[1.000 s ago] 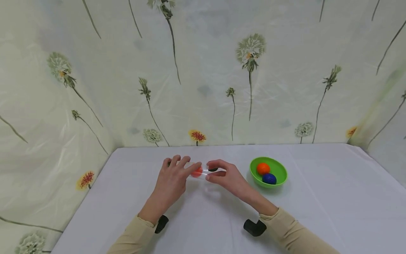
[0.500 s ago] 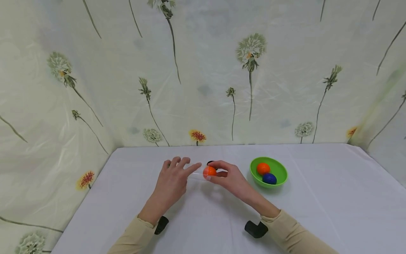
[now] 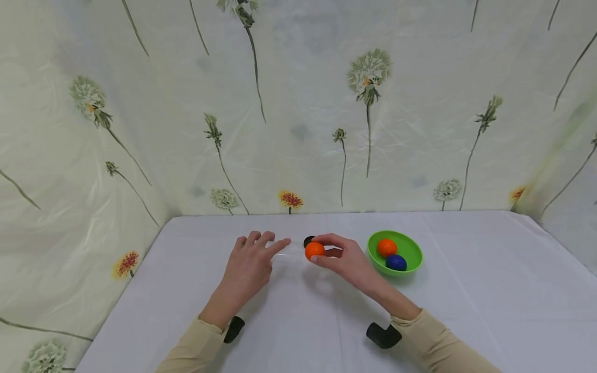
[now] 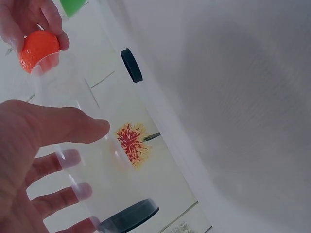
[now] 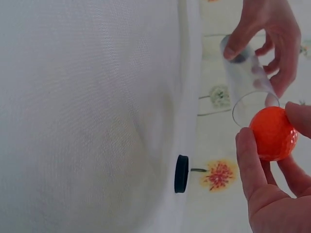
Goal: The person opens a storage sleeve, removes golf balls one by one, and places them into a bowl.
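In the head view my left hand (image 3: 249, 267) grips a clear plastic tube (image 5: 243, 80) lying on its side in the air, its mouth facing my right hand. A black cap (image 4: 131, 216) closes its far end. My right hand (image 3: 350, 261) pinches an orange dimpled golf ball (image 3: 315, 251) between thumb and fingers. In the right wrist view the ball (image 5: 273, 133) overlaps the tube's mouth. Nothing shows inside the tube. A loose black lid (image 5: 181, 174) stands on the table behind the ball.
A green bowl (image 3: 412, 248) stands to the right, holding an orange ball (image 3: 386, 247) and a dark blue ball (image 3: 396, 262). White cloth covers the table (image 3: 298, 331). A flower-print curtain (image 3: 298, 103) hangs at the back and sides.
The orange ball has come out of the tube to the right and is now pinched by the right hand. The left hand with the tube has shifted slightly left.
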`<state>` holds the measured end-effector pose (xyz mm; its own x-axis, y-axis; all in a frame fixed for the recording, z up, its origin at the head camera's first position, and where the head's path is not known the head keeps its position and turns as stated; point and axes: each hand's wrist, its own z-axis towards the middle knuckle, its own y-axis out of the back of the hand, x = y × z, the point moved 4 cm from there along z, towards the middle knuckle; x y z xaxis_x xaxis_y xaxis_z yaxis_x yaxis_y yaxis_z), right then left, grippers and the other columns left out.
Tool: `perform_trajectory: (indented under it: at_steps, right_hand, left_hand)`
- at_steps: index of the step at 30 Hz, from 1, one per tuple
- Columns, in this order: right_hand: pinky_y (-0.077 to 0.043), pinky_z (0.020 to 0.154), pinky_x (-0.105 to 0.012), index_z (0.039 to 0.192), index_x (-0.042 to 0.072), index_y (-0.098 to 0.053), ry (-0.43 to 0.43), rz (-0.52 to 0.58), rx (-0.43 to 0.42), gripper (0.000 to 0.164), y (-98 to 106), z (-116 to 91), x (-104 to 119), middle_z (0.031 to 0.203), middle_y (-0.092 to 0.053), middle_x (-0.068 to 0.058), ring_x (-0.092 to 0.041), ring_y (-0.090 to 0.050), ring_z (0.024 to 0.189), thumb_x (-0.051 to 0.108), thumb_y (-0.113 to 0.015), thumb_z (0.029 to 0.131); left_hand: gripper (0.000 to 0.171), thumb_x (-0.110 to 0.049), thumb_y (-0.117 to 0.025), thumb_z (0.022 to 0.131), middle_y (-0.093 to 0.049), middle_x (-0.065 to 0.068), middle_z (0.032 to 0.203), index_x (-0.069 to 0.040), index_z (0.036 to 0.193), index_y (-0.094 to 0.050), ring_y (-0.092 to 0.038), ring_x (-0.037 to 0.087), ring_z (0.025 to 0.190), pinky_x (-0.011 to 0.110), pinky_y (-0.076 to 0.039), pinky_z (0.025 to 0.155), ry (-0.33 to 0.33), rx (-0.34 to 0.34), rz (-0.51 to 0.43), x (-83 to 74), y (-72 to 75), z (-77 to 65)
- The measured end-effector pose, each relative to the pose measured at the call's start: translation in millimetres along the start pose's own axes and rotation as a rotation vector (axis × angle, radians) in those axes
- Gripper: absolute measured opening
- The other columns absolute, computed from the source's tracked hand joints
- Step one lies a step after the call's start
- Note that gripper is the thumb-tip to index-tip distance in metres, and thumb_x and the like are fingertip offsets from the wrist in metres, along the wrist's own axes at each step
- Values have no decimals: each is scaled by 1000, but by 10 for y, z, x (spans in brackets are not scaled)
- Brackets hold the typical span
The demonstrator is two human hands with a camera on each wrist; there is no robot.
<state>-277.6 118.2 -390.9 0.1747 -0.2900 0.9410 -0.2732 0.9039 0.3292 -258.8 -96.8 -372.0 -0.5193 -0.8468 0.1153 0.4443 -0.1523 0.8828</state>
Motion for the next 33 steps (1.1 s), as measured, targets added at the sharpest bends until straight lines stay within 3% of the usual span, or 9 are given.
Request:
perform_trajectory:
  at_steps: [11, 20, 33]
  right_hand:
    - [-53, 85, -36, 128, 11, -63, 0, 19, -70, 43, 158, -55, -24, 126, -62, -8, -26, -64, 106, 23, -75, 89]
    - [-51, 89, -38, 132, 16, -60, -24, 7, -106, 50, 363, -121, 19, 128, -61, -5, -23, -63, 108, 32, -76, 87]
    - [-51, 83, -29, 131, 8, -60, 64, -30, -152, 49, 673, -213, 45, 127, -61, -9, -22, -63, 107, 23, -76, 87]
  left_hand:
    - [60, -3, -74, 79, -59, 3, 116, -27, 132, -62, -51, 26, 102, 41, -43, 82, 4, -24, 3, 22, -27, -23]
    - [60, 0, -73, 78, -60, 2, 115, -26, 131, -63, -52, 26, 100, 42, -43, 79, 3, -44, 10, 60, -52, -45]
    - [59, 1, -71, 79, -60, 1, 115, -27, 131, -62, -52, 26, 100, 41, -44, 77, 9, -37, -2, 66, -61, -49]
